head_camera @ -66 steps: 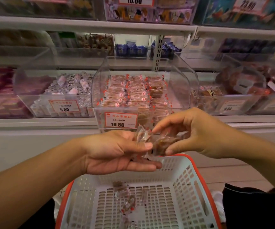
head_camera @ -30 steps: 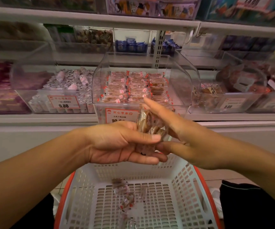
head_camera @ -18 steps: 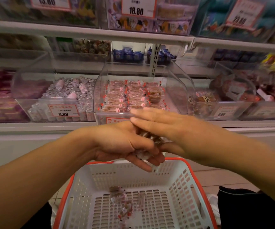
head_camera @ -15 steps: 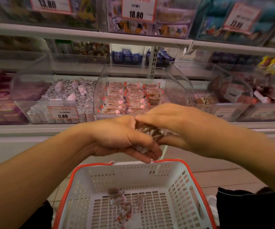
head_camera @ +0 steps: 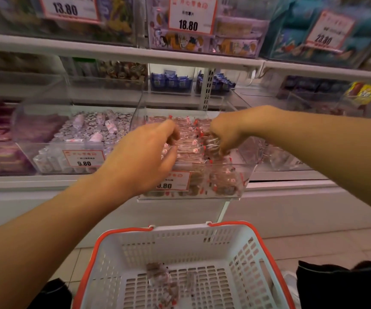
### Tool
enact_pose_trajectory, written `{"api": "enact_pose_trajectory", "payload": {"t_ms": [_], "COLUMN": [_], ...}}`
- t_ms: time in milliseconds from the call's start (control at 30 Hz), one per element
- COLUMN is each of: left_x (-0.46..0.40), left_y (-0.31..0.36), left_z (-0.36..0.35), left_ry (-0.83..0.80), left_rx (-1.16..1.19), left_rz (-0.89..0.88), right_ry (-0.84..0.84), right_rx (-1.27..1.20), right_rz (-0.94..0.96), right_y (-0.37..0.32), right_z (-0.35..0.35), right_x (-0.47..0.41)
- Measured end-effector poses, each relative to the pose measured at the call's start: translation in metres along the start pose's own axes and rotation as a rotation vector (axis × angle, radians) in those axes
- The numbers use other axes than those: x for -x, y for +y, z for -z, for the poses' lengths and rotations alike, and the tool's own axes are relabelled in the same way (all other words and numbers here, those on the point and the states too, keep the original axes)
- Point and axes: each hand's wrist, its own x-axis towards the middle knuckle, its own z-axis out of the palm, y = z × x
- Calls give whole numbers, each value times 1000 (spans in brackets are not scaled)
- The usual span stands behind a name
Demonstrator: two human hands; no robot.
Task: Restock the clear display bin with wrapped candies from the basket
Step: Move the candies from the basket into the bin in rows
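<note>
The right hand (head_camera: 225, 134) pinches a wrapped candy (head_camera: 213, 144) directly over the clear bin's (head_camera: 247, 175) right-hand row, grip pointing down. The left hand (head_camera: 148, 152) hovers beside it, fingers curled; whether it holds anything I cannot tell.

The light is dim and warm, with a purple-pink cast over the shelves (head_camera: 117, 53). Motion blur softens both hands and the price tags (head_camera: 192, 15), and the wide lens bends the shelf lines near the edges.
</note>
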Motion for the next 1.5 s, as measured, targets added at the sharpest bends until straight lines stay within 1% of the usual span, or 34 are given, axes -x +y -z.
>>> {"api": "enact_pose_trajectory", "payload": {"t_ms": [100, 167, 367, 433, 500, 600, 700, 800, 900, 1000, 1067, 1100, 1133, 1167, 1200, 1233, 1267, 1300, 1333, 1367, 1400, 1433, 1467, 1500], "left_x": [0, 0, 0, -1, -1, 0, 1, 1, 1, 3, 6, 9, 12, 16, 20, 26, 34, 44, 57, 70, 83, 98, 116, 135], "left_y": [-4, -5, -5, -5, -5, -6, -7, -8, -9, -8, -7, -6, -4, -3, -1, 2, 4, 6, 6, 4, 0, -8, -21, -35], "left_z": [-2, -3, -7, -7, -8, -10, -11, -13, -14, -12, -9, -6, -4, -2, -1, -3, -10, -22, -39, -58, -77, -94, -111, -128], "left_ry": [-89, -108, -118, -122, -118, -113, -127, -119, -111, -86, -27, 20, 84, 156, 223, 258, 253, 189, 42, -199, -477, -736, -933, -1080], "left_rx": [-46, -54, -46, -42, -39, -37, -44, -56, -58, -25, -13, -15, -29, -51, -65, -62, -57, -70, -105, -173, -259, -343, -395, -407], "left_rz": [15, 15, 23, 27, 26, 18, 15, 5, 8, -12, -64, -111, -177, -251, -328, -402, -473, -524, -544, -498, -380, -219, -55, 99], "right_ry": [76, 119, 76, 76, 46, -46, -119, -145, -92, 17, 166, 304, 501, 759, 1080, 1402, 1633, 1723, 1694, 1581, 1379, 1088, 732, 374], "right_rx": [-55, -61, -54, -10, 7, -3, -114, -196, -314, -241, -225, -248, -307, -397, -508, -604, -686, -783, -876, -943, -990, -1028, -1038, -1000], "right_rz": [-9, -32, -112, -134, -131, -144, -142, -120, -161, -131, -117, -141, -176, -198, -180, -124, -81, -60, -66, -84, -87, -70, -38, -2], "right_y": [2, 4, -6, -6, -5, -7, -12, -14, -16, -15, -16, -17, -21, -28, -41, -57, -76, -98, -120, -143, -165, -184, -201, -214], "right_z": [-3, -4, -20, -27, -32, -33, -26, -17, -14, -10, -6, -5, -7, -13, -23, -38, -56, -78, -104, -130, -157, -184, -211, -241], "right_x": [-9, -12, -25, -28, -29, -33, -40, -40, -36, -21, -1, 10, 22, 35, 50, 65, 76, 82, 81, 75, 66, 56, 47, 38]}}
